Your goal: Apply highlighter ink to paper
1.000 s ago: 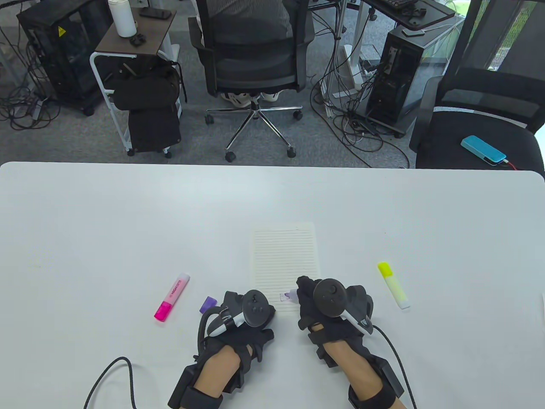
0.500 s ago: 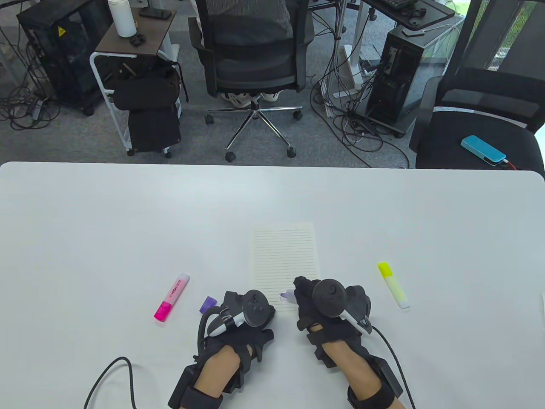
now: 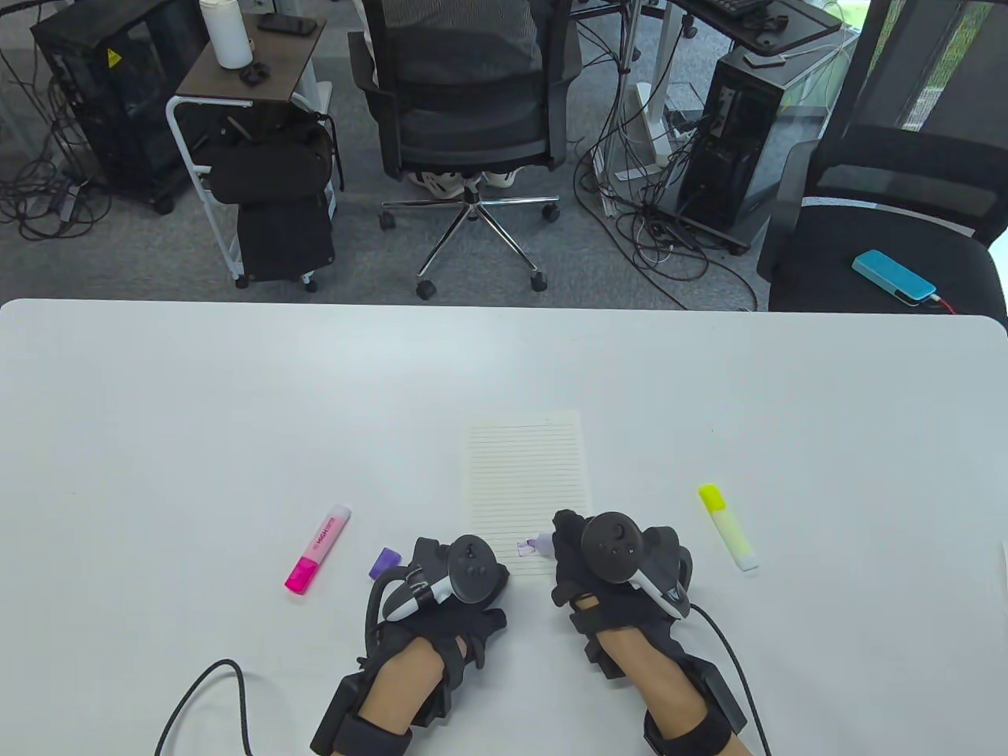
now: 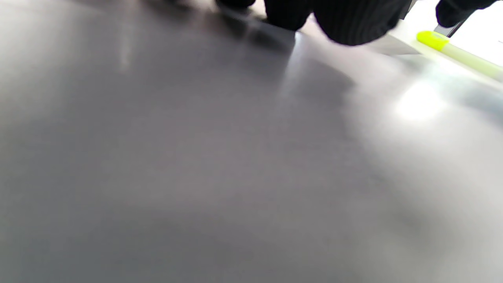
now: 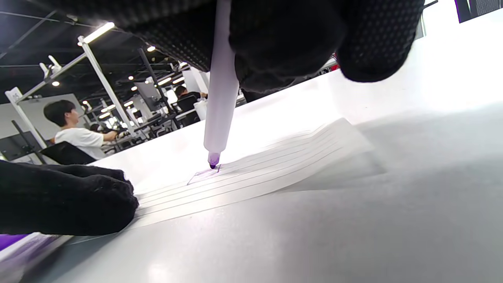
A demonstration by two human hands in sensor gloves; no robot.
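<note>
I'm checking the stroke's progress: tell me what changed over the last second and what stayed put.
The right hand, gripping the uncapped purple highlighter, drew its tip left across the lined paper sheet, then back right; a small purple outline now shows there. Nothing was picked up or released. The left hand stayed resting at the sheet's near left corner; the purple cap, pink highlighter and yellow highlighter did not move.

Pink highlighter (image 3: 318, 549): "HIGH" on barrel

the table view looks down from above the tabletop (image 3: 236, 394) toward the office beyond. both wrist views skim low and close over it. the right wrist view shares the lined paper (image 5: 251, 173) with the table view (image 3: 526, 480).
</note>
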